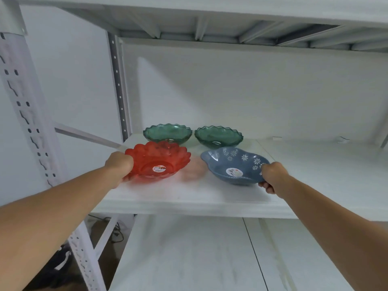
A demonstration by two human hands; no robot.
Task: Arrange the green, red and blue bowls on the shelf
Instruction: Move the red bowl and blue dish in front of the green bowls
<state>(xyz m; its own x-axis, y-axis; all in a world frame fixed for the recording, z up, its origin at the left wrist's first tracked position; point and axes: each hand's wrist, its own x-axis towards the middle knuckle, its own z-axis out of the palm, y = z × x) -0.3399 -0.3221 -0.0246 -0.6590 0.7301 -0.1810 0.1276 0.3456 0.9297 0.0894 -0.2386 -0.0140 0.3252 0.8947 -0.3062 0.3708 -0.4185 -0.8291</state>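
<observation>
Both hands clamped on bowls at shelf [189, 198] front. Left hand [120, 165] grips red bowl [158, 159] at its left rim; right hand [273, 175] grips blue bowl [234, 164] at its right end, long axis running left-right, tilted. Two green bowls [168, 133] [218, 136] sit side by side just behind. Likely next: settle both in front row.

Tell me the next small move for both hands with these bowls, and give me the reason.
Probably lower both bowls flat onto the shelf and let go. The left hand grips the red bowl and the right hand the blue bowl, both tilted, already in front of the two green bowls at the back.
</observation>
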